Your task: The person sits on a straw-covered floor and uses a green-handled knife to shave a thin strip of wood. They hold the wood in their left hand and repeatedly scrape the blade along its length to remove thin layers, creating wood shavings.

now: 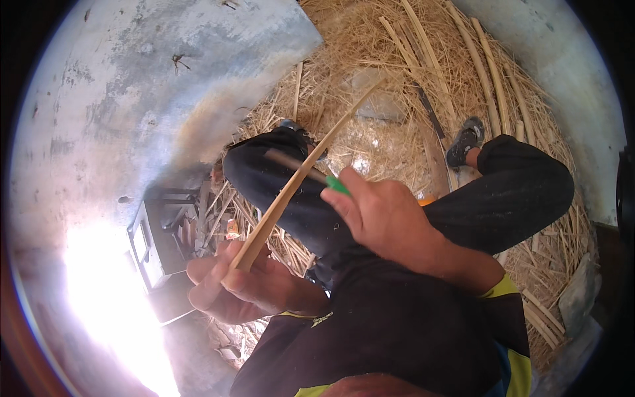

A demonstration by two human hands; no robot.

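A long, pale bamboo strip (274, 210) slants from lower left up toward the far middle. My left hand (248, 284) is closed round its wide near end, thumb and fingers pressed on it. My right hand (393, 215) grips a knife by its green handle (338, 185), and most of that handle is hidden in the fist. The thin brownish blade (290, 161) points left and crosses the strip about midway along. Whether its edge is cutting into the strip cannot be made out. A bit of orange (427, 201) shows beside my right hand.
Straw-like shavings (344, 33) cover the floor between my bent legs. Several long bamboo poles (493, 73) lie at the far right. A flat grey stone (380, 106) sits ahead. Left stands a worn wall (132, 86), with a dark box-like frame (159, 238) below it by bright light.
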